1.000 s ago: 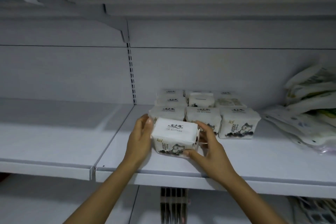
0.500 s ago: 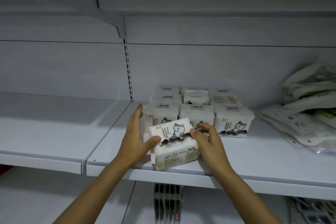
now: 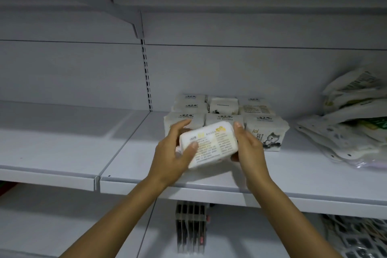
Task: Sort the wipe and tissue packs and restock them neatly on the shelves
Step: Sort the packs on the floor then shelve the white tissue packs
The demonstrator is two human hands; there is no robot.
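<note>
Held above the front of the shelf (image 3: 134, 165), just before the stocked block of packs (image 3: 265, 130): one tissue pack (image 3: 211, 142), tilted, fine-print face turned up toward the camera. Gripped at both ends: left hand (image 3: 170, 156) with thumb laid across the printed face and fingers (image 3: 180, 128) curled behind the far edge; right hand (image 3: 250, 150) wrapped round the right end, thumb tucked beneath. Step in hand, by the look of it: orienting the pack to match its neighbours.

To do it well:
- Rotate until the cat picture faces the aisle and the logo panel sits on top, as on the front row.
- Set down on the bare shelf in front of the block, in line with one of its columns, edges squared.
- Squeeze lightly only; soft wrap, likely to dent and bulge.
- Lower flat rather than corner first, then nudge back until touching the row behind.
- Leave alone the slumped heap of wipe pouches (image 3: 343, 132) well to the right: a different sort, best kept apart.
</note>
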